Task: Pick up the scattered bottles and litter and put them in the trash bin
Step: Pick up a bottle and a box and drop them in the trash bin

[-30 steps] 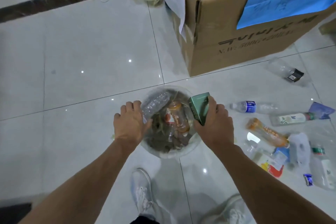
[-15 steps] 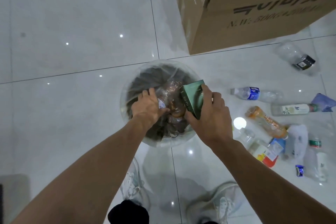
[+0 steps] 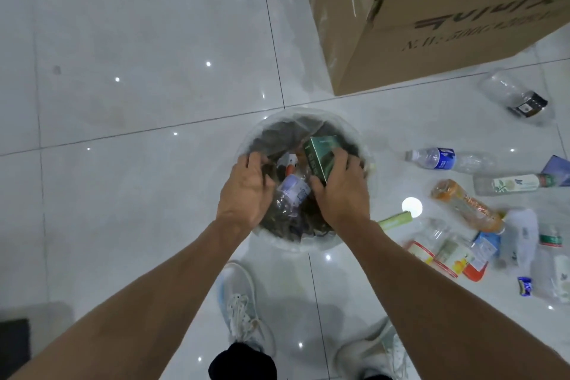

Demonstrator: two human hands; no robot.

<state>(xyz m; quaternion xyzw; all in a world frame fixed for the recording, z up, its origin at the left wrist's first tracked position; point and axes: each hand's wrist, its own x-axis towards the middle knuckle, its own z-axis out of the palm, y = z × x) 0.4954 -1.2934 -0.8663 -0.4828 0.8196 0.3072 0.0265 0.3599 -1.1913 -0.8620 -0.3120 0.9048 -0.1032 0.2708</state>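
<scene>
A round trash bin [image 3: 308, 116] with a clear liner stands on the tiled floor, holding bottles and dark litter. My left hand [image 3: 246, 191] is inside its left half, fingers spread over the contents; a clear labelled bottle [image 3: 291, 191] lies in the bin beside its thumb. My right hand [image 3: 340, 194] is shut on a green carton [image 3: 320, 157], held tilted over the bin's right half. Right of the bin lie a blue-labelled water bottle [image 3: 444, 159], an orange bottle [image 3: 465, 205], a white-labelled bottle [image 3: 512, 184] and a heap of bottles and wrappers [image 3: 450, 251].
A big cardboard box [image 3: 431, 25] stands just behind the bin to the right. A clear bottle with a dark label [image 3: 515, 95] lies near the box's front. A green stick [image 3: 394, 220] rests beside the bin. My two white shoes [image 3: 243, 302] are below it.
My left hand went from the bin's rim down into it with the clear bottle, which now lies inside. My right hand carried the green carton from the rim to over the opening.
</scene>
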